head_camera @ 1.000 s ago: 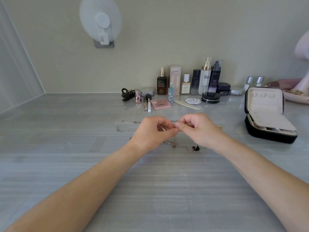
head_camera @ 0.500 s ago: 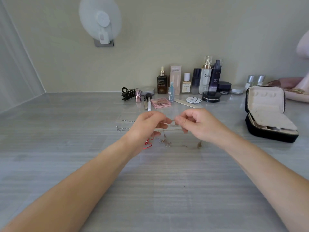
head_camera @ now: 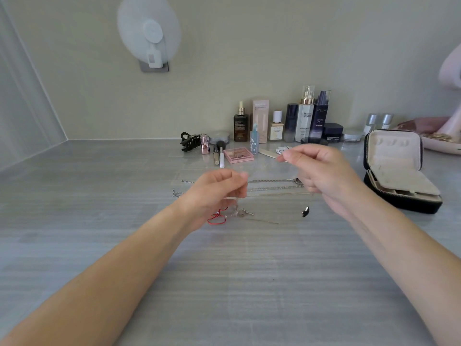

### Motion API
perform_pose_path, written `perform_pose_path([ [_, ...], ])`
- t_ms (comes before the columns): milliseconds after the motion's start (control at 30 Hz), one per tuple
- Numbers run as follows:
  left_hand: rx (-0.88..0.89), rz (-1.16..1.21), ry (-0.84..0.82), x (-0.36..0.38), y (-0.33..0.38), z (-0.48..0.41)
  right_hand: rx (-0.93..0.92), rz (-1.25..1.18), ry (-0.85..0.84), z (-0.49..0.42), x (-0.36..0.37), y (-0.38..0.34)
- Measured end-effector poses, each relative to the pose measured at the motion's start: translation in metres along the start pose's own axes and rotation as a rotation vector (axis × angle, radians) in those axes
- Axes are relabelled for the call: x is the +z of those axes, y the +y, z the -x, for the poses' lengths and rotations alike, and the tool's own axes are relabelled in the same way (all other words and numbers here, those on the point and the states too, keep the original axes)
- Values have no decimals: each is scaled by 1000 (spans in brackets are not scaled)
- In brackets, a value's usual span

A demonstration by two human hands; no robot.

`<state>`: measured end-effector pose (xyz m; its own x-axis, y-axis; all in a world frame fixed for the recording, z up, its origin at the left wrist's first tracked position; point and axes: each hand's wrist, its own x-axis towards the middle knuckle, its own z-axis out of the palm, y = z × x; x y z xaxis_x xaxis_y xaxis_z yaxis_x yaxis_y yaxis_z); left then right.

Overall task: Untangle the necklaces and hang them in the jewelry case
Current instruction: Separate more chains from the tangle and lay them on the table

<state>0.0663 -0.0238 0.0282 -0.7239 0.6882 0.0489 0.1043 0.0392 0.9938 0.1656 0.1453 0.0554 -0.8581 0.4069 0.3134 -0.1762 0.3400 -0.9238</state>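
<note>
Through the head camera I am watching the left hand point(head_camera: 217, 191) hovering low over the necklaces point(head_camera: 239, 213). Its thumb and forefinger are pinching together, and a fine strand seems to be rising into it from the knot below. The right hand point(head_camera: 324, 171) is hanging higher and further right with its fingertips point(head_camera: 282, 158) pinched too. It is blurred, so I cannot tell whether a chain is running between them.

I am judging this to be the teasing-apart step. It is going best with slow, gentle pulls, the two hands drawing away sideways and stopping the moment the knot is tightening, then loosening a loop instead of tugging.

The tangle is lying on the table point(head_camera: 224, 283) just under and beside the left hand, with a red cord point(head_camera: 216, 219) at its near edge. Straightened silver chains point(head_camera: 272, 181) are stretching between the hands, and a black pendant point(head_camera: 305, 211) is sitting below the right wrist. The jewelry case point(head_camera: 404, 203) is standing open beyond the right hand, well apart from the knot.
</note>
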Motion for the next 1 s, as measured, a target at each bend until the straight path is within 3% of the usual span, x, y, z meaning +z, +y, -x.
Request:
perform_pose_path([
  [300,22,-397,8,7,-3,4,96,-219,-14,0,-4,-1],
  [433,-9,-272,67,5,-1,5,139,133,-9,0,-4,1],
  [600,14,-99,-9,5,-2,3,238,690,-301,2,-2,10],
  [667,14,-81,-22,5,-2,3,237,786,-347,2,-1,13],
  [767,15,-59,-39,6,-1,3,202,686,-333,3,2,13],
  [900,13,-91,-32,7,-3,4,126,309,-337,6,20,11],
  [1000,13,-108,6,7,-3,3,77,395,-295,8,32,13],
])
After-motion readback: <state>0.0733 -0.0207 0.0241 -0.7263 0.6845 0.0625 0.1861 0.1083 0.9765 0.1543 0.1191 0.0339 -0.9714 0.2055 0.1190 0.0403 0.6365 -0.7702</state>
